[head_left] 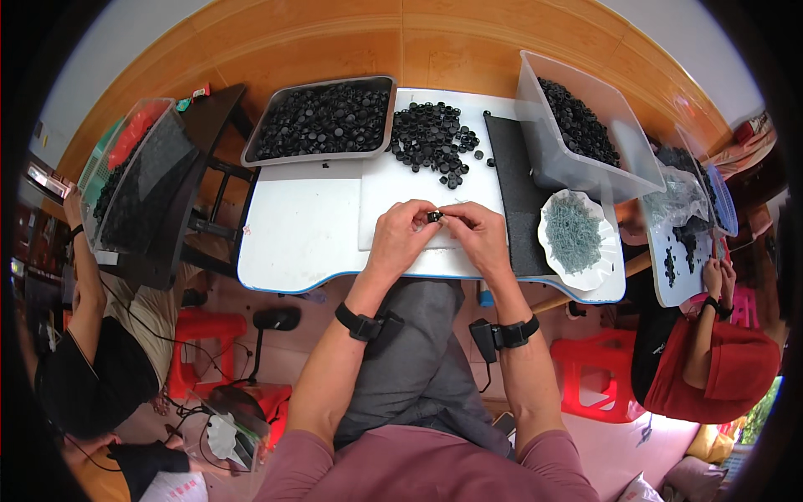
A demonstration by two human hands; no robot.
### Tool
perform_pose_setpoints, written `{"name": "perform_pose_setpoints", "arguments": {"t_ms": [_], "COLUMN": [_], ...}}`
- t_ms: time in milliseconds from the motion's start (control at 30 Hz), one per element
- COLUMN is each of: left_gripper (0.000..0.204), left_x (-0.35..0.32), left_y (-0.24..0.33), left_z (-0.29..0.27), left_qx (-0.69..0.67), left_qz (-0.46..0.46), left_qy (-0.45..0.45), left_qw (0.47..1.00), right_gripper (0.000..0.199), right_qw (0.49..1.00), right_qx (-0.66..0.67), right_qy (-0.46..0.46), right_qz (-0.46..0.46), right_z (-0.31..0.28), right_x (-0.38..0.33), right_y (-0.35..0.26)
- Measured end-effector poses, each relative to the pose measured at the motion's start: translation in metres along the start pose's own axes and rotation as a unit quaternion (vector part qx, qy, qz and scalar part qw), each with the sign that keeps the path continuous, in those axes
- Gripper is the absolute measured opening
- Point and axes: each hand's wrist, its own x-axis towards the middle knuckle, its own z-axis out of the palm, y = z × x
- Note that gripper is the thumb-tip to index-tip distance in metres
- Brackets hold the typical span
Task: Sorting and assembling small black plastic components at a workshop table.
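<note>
As left hand [400, 237] pinches a part [434, 217] beside right hand [478, 237] (fingertips together, hold unclear), pile [428, 138] lies beyond, likely for reach.

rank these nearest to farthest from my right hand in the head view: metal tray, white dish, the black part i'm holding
From your right hand:
1. Black part: at your fingertips, just left of that hand.
2. White dish: to its right, near the table's edge.
3. Metal tray: far left, toward the wall.
</note>
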Motion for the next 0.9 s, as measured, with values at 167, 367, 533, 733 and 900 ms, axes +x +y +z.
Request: {"name": "perform_pose_setpoints", "arguments": {"t_ms": [167,367,533,733,900], "left_gripper": [0.029,0.028,0.027,0.028,0.025], "left_x": [-0.0003,-0.0003,-0.0006,0.0,-0.0007], "left_y": [-0.0025,-0.0014,-0.002,-0.0002,0.0029], "left_z": [-0.0005,-0.0009,-0.0004,0.001,0.0034], "left_qx": [0.001,0.021,0.014,0.011,0.026], "left_qz": [-0.009,0.02,0.027,0.026,0.01], "left_qy": [-0.005,-0.019,-0.023,-0.019,-0.013], "left_qw": [1.0,0.999,0.999,0.999,1.0], "right_gripper": [0.015,0.017,0.017,0.017,0.016], "right_qw": [1.0,1.0,1.0,1.0,1.0], "right_qx": [0.007,0.005,0.016,0.012,0.025], "right_qy": [0.001,-0.001,0.001,-0.001,0.005], "right_qz": [-0.015,-0.019,-0.025,-0.019,0.011], "right_z": [0.0004,-0.0005,0.0005,0.0011,0.002], "right_x": [0.0004,0.0012,0.001,0.0005,0.0002], "right_y": [-0.0014,-0.001,0.0012,0.0017,0.0028]}}
